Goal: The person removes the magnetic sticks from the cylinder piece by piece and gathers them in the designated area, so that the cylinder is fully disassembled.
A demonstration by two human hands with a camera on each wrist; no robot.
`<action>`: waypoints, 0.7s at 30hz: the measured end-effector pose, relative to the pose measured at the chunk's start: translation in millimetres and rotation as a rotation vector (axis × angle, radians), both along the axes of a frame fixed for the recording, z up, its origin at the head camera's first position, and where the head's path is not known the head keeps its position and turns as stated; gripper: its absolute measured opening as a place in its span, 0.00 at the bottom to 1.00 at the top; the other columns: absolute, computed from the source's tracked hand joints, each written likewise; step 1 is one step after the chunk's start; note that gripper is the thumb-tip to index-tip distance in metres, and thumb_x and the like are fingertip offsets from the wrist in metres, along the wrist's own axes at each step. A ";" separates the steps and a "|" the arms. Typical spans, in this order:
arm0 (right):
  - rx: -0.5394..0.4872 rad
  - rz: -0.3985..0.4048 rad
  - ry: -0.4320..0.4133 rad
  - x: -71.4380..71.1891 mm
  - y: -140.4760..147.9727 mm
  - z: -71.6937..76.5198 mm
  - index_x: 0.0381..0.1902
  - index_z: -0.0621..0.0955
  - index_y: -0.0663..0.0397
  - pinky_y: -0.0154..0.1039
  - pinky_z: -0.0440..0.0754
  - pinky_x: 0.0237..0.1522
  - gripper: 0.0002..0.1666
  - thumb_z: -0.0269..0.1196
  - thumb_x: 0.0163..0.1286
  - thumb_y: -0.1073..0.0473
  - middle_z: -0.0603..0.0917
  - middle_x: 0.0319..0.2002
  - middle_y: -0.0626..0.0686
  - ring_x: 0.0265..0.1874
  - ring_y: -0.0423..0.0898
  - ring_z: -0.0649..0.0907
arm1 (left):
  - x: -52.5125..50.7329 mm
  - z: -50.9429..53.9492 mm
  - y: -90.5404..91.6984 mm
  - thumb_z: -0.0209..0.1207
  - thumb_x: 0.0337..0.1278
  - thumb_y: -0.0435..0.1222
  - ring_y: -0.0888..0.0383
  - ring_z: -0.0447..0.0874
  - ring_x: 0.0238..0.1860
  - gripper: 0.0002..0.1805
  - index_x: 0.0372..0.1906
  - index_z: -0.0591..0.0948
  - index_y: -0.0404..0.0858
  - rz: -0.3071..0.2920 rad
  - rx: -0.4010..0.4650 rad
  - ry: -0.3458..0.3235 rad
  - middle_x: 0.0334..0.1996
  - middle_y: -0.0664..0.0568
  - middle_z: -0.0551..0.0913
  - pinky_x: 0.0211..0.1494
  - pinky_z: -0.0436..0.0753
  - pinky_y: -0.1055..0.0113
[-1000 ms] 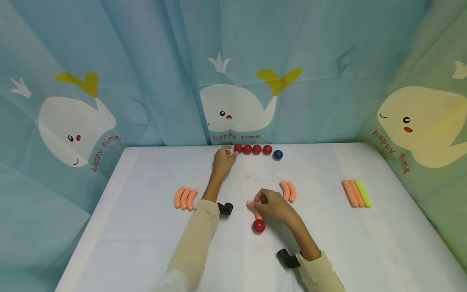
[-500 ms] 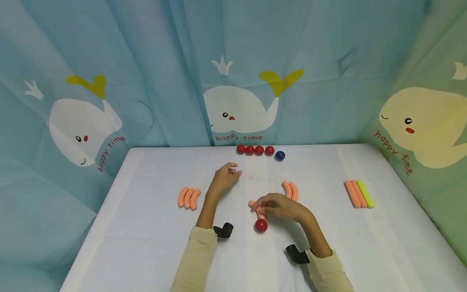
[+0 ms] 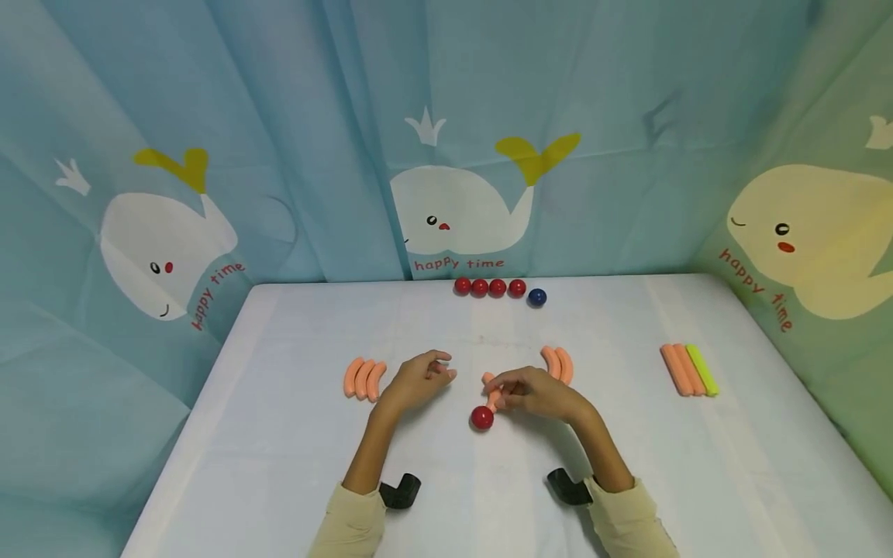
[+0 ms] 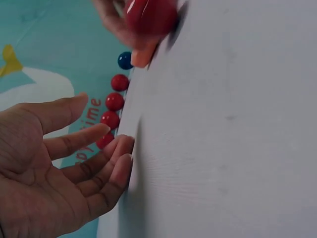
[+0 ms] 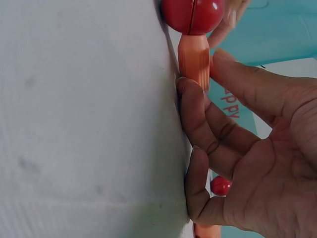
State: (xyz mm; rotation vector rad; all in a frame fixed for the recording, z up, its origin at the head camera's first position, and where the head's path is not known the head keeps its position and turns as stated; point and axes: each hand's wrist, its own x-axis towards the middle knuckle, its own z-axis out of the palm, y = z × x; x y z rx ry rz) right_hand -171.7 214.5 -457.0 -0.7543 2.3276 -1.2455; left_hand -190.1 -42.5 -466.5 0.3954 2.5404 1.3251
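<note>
My right hand [image 3: 536, 392] pinches an orange curved rod [image 5: 194, 57] between thumb and fingers, low over the white table. A glossy red ball [image 3: 481, 418] sits against the rod's near end, and the fingers cover part of the rod in the head view. To the left, my left hand [image 3: 417, 381] hovers with loosely bent, spread fingers. Nothing is in its palm [image 4: 44, 183] in the left wrist view. Three curved orange rods [image 3: 364, 379] lie side by side just left of that hand. Two more curved rods [image 3: 557, 364] lie behind the right hand, partly hidden.
Along the back edge runs a row of several red balls [image 3: 498, 287], with a dark blue ball [image 3: 537, 297] at its right end. Two straight orange rods [image 3: 682, 370] and a lime-green one [image 3: 701, 370] lie at the right. A whale-printed curtain [image 3: 335, 155] surrounds the table.
The left hand has drawn back from the row of red balls toward me, empty. The rod and its red ball have turned, the ball swinging slightly left, with the right hand on the rod.
</note>
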 end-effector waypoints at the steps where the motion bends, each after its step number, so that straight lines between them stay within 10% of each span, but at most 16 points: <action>1: 0.003 -0.006 0.005 0.0 -0.3 0.2 0.52 0.82 0.63 0.28 0.78 0.37 0.15 0.61 0.68 0.66 0.86 0.47 0.58 0.34 0.37 0.79 | 2.8 -0.1 -0.4 0.57 0.67 0.45 0.57 0.81 0.45 0.23 0.59 0.78 0.36 -0.007 -0.001 0.002 0.43 0.50 0.84 0.51 0.80 0.58; 12: 0.014 -0.065 0.036 1.1 -5.2 0.0 0.57 0.77 0.70 0.29 0.80 0.36 0.21 0.62 0.69 0.64 0.87 0.42 0.60 0.35 0.40 0.83 | 16.3 0.5 5.3 0.62 0.62 0.44 0.53 0.81 0.48 0.24 0.59 0.78 0.36 -0.095 0.014 0.062 0.49 0.44 0.82 0.51 0.80 0.59; 21: 0.026 -0.238 0.306 0.7 -17.5 2.2 0.44 0.85 0.61 0.43 0.80 0.44 0.12 0.68 0.63 0.64 0.84 0.36 0.52 0.39 0.46 0.81 | 18.5 -0.6 13.2 0.64 0.61 0.39 0.53 0.80 0.45 0.21 0.57 0.79 0.36 -0.111 -0.024 0.173 0.45 0.45 0.81 0.49 0.79 0.63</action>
